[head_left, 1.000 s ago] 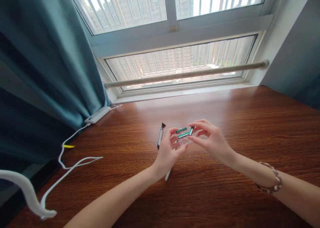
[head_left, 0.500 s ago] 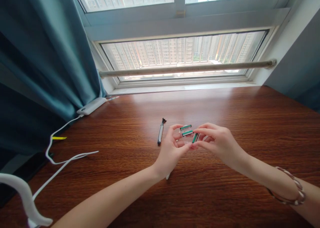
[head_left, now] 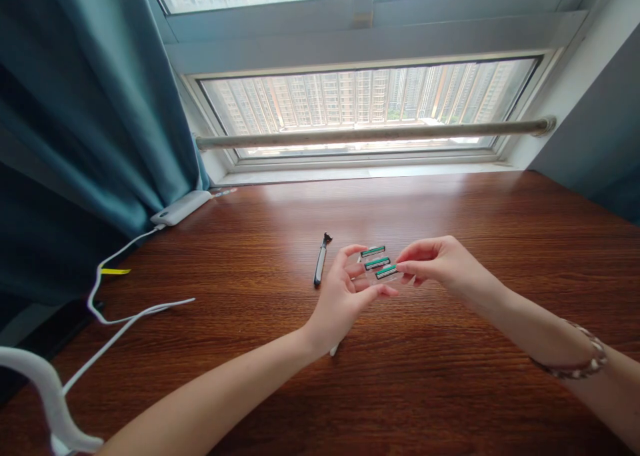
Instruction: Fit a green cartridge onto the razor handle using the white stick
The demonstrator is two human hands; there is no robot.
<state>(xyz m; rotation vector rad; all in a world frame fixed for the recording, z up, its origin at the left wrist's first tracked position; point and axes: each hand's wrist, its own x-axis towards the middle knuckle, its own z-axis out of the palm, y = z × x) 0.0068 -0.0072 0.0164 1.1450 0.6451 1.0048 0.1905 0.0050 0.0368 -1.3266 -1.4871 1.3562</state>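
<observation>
Left hand (head_left: 345,297): raised over the middle of the bench (head_left: 450,389), fingers closed on the clear tray (head_left: 365,273), which it holds from below and from its left side.
Clear tray: carries three green-striped cartridges in a row: far cartridge (head_left: 373,251), middle cartridge (head_left: 377,263), near cartridge (head_left: 387,272).
Right hand (head_left: 440,264): thumb and forefinger pinched on the right end of the near cartridge, with the other fingers curled out of the way.
Step in hand: the near cartridge is at its slot in the tray (whether it is fully seated cannot be told).
Next move calls for: a steady tray, grip on the cartridge ends only, pads off the blade face.
Razor handle (head_left: 319,268): flat on the bench, just left of the left hand, head toward the far edge, no cartridge fitted.
Far left corner: white power bank (head_left: 181,207); its white cable (head_left: 125,313) trails along the left edge, beside the curtain (head_left: 90,109).
Writing: none legible on tray, cartridges or handle.
</observation>
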